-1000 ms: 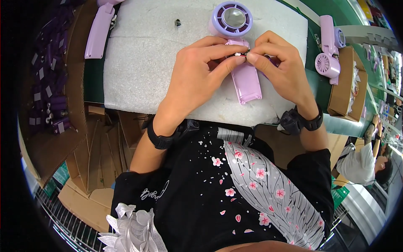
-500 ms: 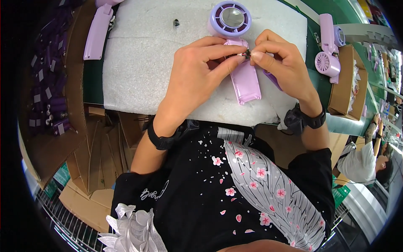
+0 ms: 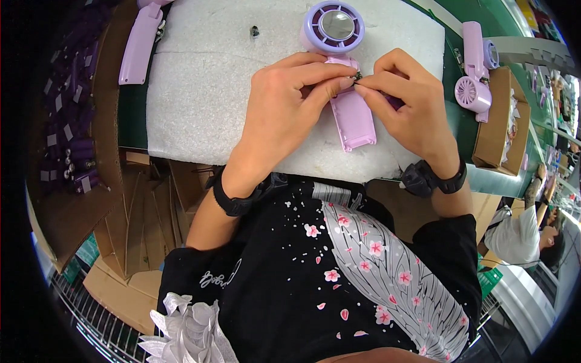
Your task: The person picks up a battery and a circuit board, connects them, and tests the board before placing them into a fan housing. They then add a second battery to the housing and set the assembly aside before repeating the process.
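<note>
A purple handheld fan lies on the white foam mat, its round head [image 3: 333, 29] at the far end and its pink-purple handle shell [image 3: 355, 124] opened toward me. My left hand [image 3: 289, 100] comes over the shell from the left, thumb and index finger pinching a small dark circuit board [image 3: 357, 76] near the neck. From the other side my right hand [image 3: 411, 100] has its thumb and index fingertips together at the board's edge. What they pinch is too small to name. Behind the right fingers a dark purple part [image 3: 394, 101] shows, mostly covered.
On the left stands a cardboard box [image 3: 106, 121] full of purple battery cells [image 3: 82, 148]. Pink fan parts [image 3: 140, 48] lie at the far left, more fan bodies [image 3: 472, 94] at the right beside a cardboard box [image 3: 499, 121]. Another person [image 3: 517, 233] sits farther right.
My right hand has shifted slightly, its fingers straightening and its fingertips dropping a little lower beside the board. My left hand keeps its pinch in nearly the same place.
</note>
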### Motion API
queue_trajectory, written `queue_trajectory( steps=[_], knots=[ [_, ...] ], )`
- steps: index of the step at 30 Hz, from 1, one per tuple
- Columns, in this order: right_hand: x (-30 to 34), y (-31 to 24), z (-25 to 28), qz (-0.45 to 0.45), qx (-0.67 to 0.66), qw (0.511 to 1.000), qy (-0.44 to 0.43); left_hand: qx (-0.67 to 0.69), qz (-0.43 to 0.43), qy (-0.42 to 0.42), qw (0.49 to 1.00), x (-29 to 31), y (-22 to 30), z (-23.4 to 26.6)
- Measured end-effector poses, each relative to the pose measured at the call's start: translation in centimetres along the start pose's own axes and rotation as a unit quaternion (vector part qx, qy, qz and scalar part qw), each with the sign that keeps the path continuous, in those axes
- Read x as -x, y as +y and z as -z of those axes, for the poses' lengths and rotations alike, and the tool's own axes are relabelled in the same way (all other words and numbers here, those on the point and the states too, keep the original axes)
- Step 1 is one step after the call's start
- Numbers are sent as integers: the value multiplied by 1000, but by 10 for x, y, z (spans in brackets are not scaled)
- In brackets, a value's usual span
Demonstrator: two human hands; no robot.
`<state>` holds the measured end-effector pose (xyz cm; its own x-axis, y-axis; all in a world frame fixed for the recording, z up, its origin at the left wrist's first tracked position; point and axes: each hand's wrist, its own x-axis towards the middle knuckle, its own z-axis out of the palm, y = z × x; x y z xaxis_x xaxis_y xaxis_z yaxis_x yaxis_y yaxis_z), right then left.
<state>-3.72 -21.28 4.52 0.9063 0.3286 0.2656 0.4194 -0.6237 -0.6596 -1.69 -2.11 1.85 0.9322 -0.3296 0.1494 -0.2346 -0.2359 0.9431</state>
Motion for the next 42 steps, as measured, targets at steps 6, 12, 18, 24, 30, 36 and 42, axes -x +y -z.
queue_trajectory(
  steps=[6, 12, 18, 24, 30, 36, 42],
  knots=[
    [1, 1, 0, -12, -37, 999, -11, 27, 17, -65, 997, -1, 1, 11],
    [2, 1, 1, -11, -33, 999, -30, 46, 37, -118, 991, -2, 1, 14],
    [3, 0, 0, -30, -36, 998, -43, 32, 36, -123, 991, -3, 2, 16],
    [3, 1, -2, -14, -22, 999, -40, 48, 50, -126, 990, -2, 2, 16],
    [3, -1, -1, -22, -32, 999, -35, 34, 48, -121, 991, -2, 3, 15],
    [5, -4, -4, -19, -16, 1000, -18, 23, 40, -109, 993, -1, 4, 13],
    [7, -7, -8, -4, 12, 1000, -12, 20, 36, -113, 993, -2, 3, 15]
  ],
)
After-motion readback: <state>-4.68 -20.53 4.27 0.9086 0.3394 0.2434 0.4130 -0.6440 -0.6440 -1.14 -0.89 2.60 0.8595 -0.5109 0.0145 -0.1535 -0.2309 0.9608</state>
